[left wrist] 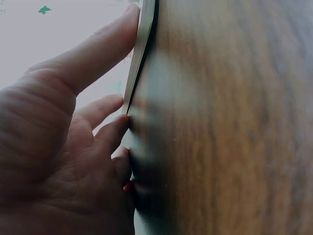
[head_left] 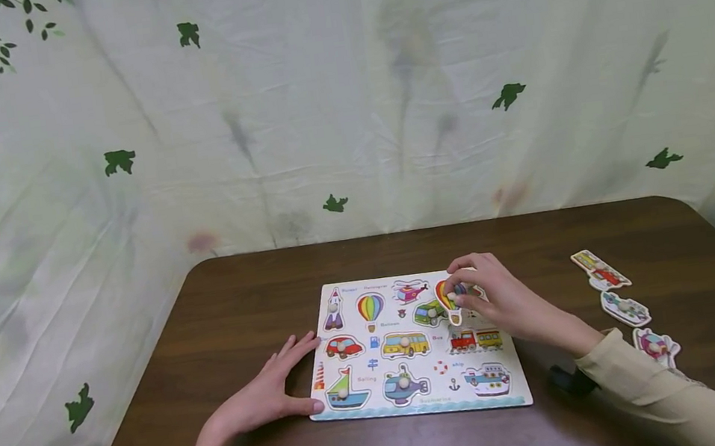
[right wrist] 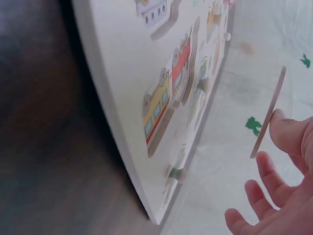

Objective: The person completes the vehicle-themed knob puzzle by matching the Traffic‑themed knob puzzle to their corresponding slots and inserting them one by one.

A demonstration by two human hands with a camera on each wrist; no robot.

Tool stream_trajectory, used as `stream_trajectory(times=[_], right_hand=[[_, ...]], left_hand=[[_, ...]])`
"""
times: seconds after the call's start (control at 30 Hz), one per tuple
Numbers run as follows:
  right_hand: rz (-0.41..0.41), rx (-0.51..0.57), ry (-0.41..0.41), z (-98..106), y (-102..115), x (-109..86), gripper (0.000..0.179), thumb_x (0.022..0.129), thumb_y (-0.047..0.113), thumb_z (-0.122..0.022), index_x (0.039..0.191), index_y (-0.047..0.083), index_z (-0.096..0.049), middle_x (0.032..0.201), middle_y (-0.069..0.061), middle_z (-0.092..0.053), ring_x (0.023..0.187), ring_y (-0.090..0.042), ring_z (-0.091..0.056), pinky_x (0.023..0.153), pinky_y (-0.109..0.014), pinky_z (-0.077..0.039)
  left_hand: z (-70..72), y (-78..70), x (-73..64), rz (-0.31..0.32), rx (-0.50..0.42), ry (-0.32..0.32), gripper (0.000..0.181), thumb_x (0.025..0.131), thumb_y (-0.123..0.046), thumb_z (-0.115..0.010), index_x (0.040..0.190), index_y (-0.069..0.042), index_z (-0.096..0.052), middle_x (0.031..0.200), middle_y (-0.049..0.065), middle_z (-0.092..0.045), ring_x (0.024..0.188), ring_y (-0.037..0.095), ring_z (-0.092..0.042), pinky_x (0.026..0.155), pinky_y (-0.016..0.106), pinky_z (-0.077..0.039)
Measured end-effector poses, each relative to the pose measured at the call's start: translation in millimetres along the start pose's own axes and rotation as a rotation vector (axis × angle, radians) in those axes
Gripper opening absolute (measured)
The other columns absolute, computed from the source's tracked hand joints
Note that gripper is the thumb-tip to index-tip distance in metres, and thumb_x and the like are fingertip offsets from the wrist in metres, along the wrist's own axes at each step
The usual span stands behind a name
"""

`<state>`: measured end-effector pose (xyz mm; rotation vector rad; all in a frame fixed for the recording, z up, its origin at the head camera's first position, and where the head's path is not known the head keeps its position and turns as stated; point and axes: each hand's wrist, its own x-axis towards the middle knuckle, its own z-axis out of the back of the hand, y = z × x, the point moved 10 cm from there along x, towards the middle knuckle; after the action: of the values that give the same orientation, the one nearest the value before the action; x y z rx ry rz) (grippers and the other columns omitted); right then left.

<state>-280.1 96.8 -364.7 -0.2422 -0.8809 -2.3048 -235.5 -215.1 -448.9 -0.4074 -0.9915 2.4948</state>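
A white wooden vehicle puzzle board [head_left: 519, 382] lies on the table. My left hand [head_left: 265, 393] rests at its left edge, thumb and fingers spread and touching the side. Over the board's upper right part, my right hand [head_left: 499, 295] pinches a hot-air balloon piece [head_left: 444, 294] between thumb and fingers. That piece shows edge-on in the right wrist view, raised off the board [right wrist: 117, 122]. Below it on the board are a green vehicle [head_left: 429, 313], a yellow bus [head_left: 405, 345] and the train recess [head_left: 475, 341]. The balloon recess [head_left: 371, 308] is left of the held piece.
Right of the board lie loose pieces in a row: a fire truck [head_left: 601, 270], a pale vehicle piece [head_left: 625, 308] and a pink piece [head_left: 655, 347] partly behind the right sleeve [head_left: 665, 393]. A leaf-patterned curtain [head_left: 348, 103] hangs behind the brown table [head_left: 258, 289].
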Motion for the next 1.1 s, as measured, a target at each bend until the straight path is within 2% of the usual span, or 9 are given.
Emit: stream_trajectory(times=[0.23,0.5,0.67,1.1], right_hand=[[-0.003,0.006,0.023,-5,-1,14.6,0.015,0.088,0.006,-0.074,0.097,0.017,-0.068,0.120,-0.007,-0.056,0.119,-0.031,-0.042,0.094,-0.049,-0.040],[-0.036,0.036,0.076,-17,-4,26.7,0.013,0.090,0.010,-0.072,0.098,0.020,-0.068,0.124,-0.006,-0.054,0.121,-0.030,-0.041,0.096,-0.049,-0.041],[-0.038,0.038,0.076,-22,-1,34.4,0.013,0.090,0.011,-0.072,0.099,0.020,-0.068,0.122,-0.004,-0.055,0.119,-0.028,-0.042,0.095,-0.049,-0.041],[-0.069,0.096,0.115,-38,0,51.4,0.008,0.094,0.013,-0.068,0.100,0.018,-0.068,0.126,-0.005,-0.054,0.122,-0.029,-0.041,0.099,-0.050,-0.040]], left_hand=[[0.2,-0.5,0.2,-0.007,-0.004,0.004,0.094,0.077,-0.045,-0.082,0.153,-0.016,-0.035,0.161,0.009,-0.024,0.148,0.039,-0.003,0.113,0.064,-0.002],[-0.7,1.1,0.1,0.025,-0.009,0.011,0.096,0.076,-0.047,-0.082,0.154,-0.016,-0.034,0.161,0.008,-0.023,0.149,0.038,-0.001,0.113,0.064,-0.001],[-1.3,2.5,0.5,0.041,-0.015,0.012,0.096,0.076,-0.047,-0.082,0.154,-0.017,-0.034,0.161,0.006,-0.023,0.149,0.037,-0.001,0.113,0.064,-0.001],[0.1,2.4,1.1,0.027,-0.009,0.001,0.095,0.076,-0.047,-0.082,0.153,-0.017,-0.035,0.161,0.005,-0.023,0.149,0.036,-0.002,0.114,0.062,-0.001]])
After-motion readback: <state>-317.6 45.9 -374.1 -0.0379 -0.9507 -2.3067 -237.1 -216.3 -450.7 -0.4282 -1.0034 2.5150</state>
